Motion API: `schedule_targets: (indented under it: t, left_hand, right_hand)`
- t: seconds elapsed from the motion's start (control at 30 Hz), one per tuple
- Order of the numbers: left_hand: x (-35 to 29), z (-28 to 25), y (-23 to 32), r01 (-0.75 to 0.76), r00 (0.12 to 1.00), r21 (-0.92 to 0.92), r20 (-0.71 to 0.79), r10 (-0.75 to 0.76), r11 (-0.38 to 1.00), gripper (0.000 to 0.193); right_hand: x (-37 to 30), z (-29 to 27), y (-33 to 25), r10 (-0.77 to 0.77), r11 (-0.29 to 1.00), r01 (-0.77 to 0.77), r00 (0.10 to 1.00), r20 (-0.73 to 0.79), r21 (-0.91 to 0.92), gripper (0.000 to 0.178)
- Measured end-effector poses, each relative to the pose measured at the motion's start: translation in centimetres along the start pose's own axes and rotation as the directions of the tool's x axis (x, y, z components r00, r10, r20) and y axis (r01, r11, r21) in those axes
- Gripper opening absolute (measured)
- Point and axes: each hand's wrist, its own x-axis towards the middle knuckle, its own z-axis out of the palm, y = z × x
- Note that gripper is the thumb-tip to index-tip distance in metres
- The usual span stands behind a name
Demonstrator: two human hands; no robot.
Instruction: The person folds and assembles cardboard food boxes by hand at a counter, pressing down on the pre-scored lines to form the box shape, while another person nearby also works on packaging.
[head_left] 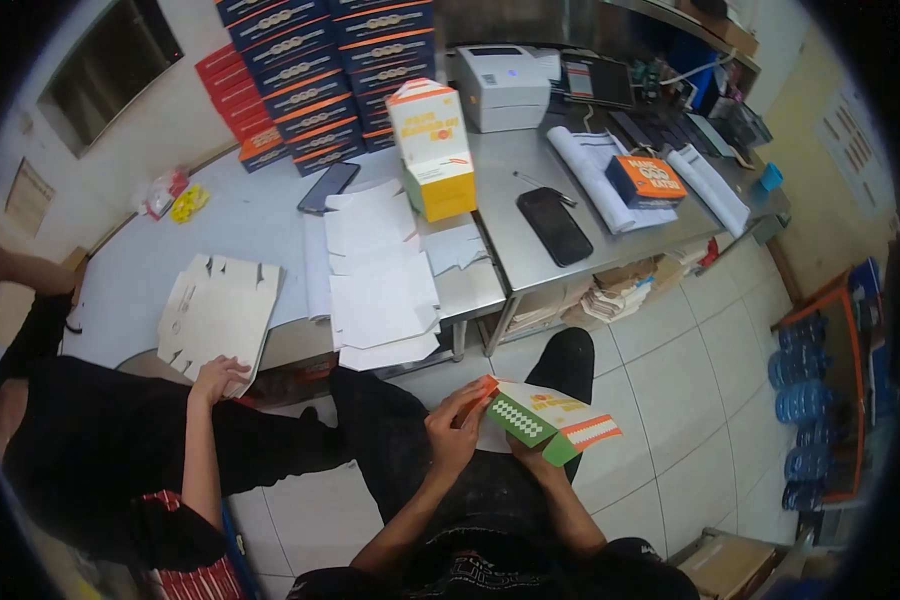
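Over my lap I hold a partly folded paper carton [550, 405], white with yellow print, green sides and orange trim. My left hand [456, 425] grips its orange left end, fingers bent round the edge. Beneath the carton, my right hand [536, 458] supports the green lower side; most of its fingers are hidden. On the table ahead lies a stack of flat white carton blanks [375, 275]. A folded carton [435, 150] in white, yellow and orange stands upright at their far end.
A co-worker's hand [220, 378] rests on flat carton blanks [220, 305] at left. Phones [554, 226], a small orange-and-blue box [645, 182], a label printer [500, 90] and stacked dark boxes [305, 85] occupy the tables. Water bottles [803, 400] stand at right.
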Motion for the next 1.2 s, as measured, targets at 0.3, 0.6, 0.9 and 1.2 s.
schedule_targets:
  t: [0.3, 0.6, 0.9, 1.2]
  left_hand:
    - [1.1, -1.5, 0.1, 0.052, 0.996, 0.094, 0.064, -0.058, 0.994, 0.011]
    - [0.6, -2.1, -0.6, -0.074, 0.996, 0.068, 0.044, 0.071, 0.995, 0.012]
    - [0.9, -2.5, 1.0, -0.104, 0.993, 0.238, -0.030, 0.114, 0.966, 0.027]
    - [4.6, -5.1, 1.8, -0.059, 0.998, -0.112, 0.031, 0.063, 0.992, 0.036]
  right_hand:
    - [2.6, -1.6, 0.4, 0.170, 0.943, -0.190, 0.981, 0.094, 0.273, 0.030]
    - [5.2, 0.4, -4.0, 0.170, 0.934, -0.160, 0.985, -0.004, 0.319, 0.026]
    - [3.5, 2.7, -3.1, 0.132, 0.951, -0.152, 0.987, 0.092, 0.268, 0.021]
    - [6.9, -0.9, -4.3, 0.130, 0.956, -0.059, 0.963, -0.235, 0.289, 0.022]
